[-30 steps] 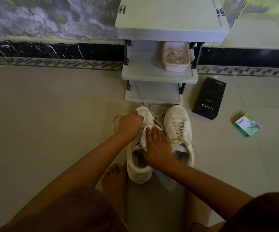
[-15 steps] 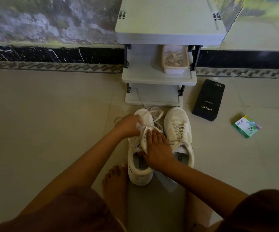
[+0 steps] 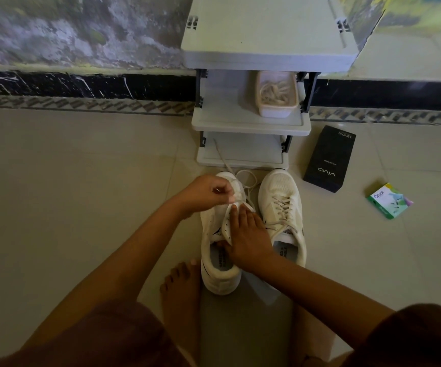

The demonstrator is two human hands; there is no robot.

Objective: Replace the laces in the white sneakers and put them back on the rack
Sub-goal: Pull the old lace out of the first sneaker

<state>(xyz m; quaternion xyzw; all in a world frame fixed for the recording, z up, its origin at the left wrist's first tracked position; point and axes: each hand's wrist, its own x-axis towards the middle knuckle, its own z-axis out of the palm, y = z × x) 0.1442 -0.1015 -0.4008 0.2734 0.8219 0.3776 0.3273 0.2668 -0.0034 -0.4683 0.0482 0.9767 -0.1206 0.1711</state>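
A white low-top sneaker (image 3: 220, 283) stands on the pale tiled floor (image 3: 82, 181) in front of us, toe towards a grey plastic shoe rack (image 3: 251, 128). Its cream flat lace (image 3: 248, 178) is only partly threaded. We see the left hand (image 3: 206, 193) over the toe end, its fingers (image 3: 224, 190) curled and pinching the lace, though motion blur hides the exact grip. The right hand (image 3: 248, 239) lies on the tongue and eyelets, fingers (image 3: 240, 215) straight and pressing down, with the thumb at the edge of the shoe's opening.

A loop of the lace lies on the floor beyond the toe. One loose end runs up onto the rack's bottom shelf.

Just beside it on the right, touching or nearly so, sits a second white mesh sneaker (image 3: 280, 189), already laced, also on the floor and not on the rack. A bare foot (image 3: 179, 292) rests to the left of the first shoe's heel.

On the rack's middle shelf is a white rectangular plastic tub (image 3: 277, 112) of pale pieces we cannot identify. Right of the rack lies a black cardboard phone box (image 3: 328, 160), and farther right a green-and-white small carton (image 3: 390, 201).
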